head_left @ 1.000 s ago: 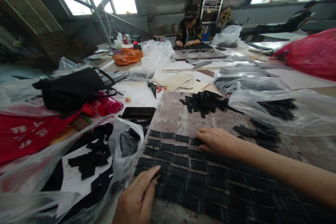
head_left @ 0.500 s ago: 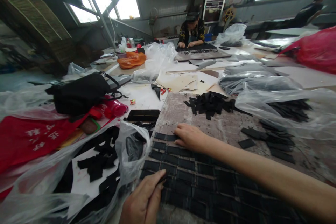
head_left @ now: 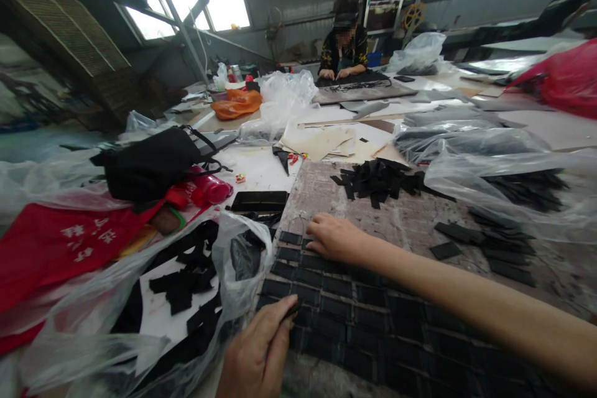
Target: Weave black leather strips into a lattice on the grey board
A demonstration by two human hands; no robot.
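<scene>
At the lower middle, my left hand (head_left: 256, 345) is closed, with a small dark fabric piece (head_left: 291, 310) pinched between thumb and forefinger. Its fingertips hover over or touch the near-left part of a grid of black fabric pieces (head_left: 333, 286) laid in rows on a worn grey-brown board (head_left: 317, 189). My right hand (head_left: 333, 237) reaches across to the far row of that grid. There its bent fingers grip or press a black fabric piece (head_left: 308, 242), partly hidden under them. The right forearm covers part of the rows.
A loose pile of black pieces (head_left: 377, 180) lies beyond my right hand, and another stack (head_left: 504, 245) is to the right. Clear plastic bags (head_left: 242, 233) flank the board. A phone (head_left: 259, 201), a black bag (head_left: 149, 165) and a red bag (head_left: 88, 239) sit left. A co-worker (head_left: 344, 53) works opposite.
The view has shifted slightly, so the scene sits a little further right. My right hand's fingers have spread slightly at the far row. My left hand keeps its pinch in nearly the same place.
</scene>
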